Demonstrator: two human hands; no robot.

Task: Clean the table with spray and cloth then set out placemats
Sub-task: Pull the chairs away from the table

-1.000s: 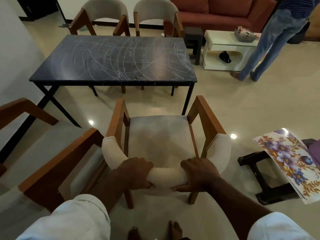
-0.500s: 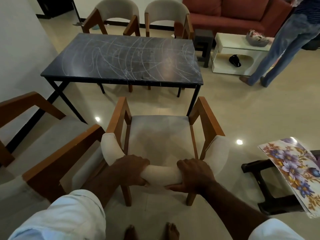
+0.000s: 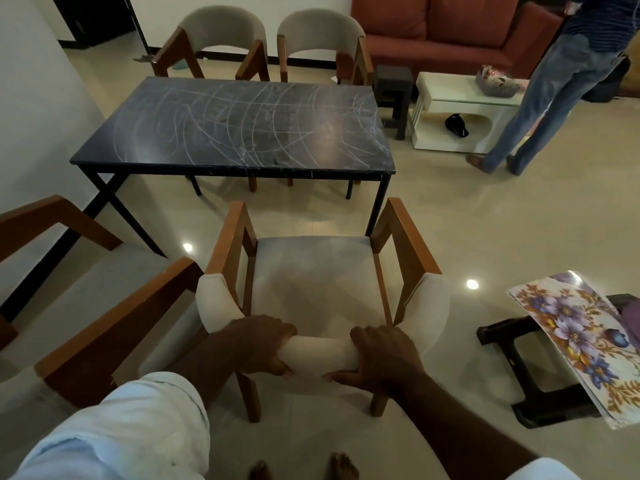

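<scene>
While both hands, left and right, wrap the chair backrest, its wooden frame probably feels heavy and stiff; the padded top gives soft grip.

A: How many chairs are there?
B: Four: two behind the table, one gripped by two hands, one at the left.
A: And tables?
B: One dark table, plus one white side table.
A: Stools?
B: Two dark stools.
A: Anything else?
B: One flowered placemat stack, one red sofa, one other person standing
</scene>
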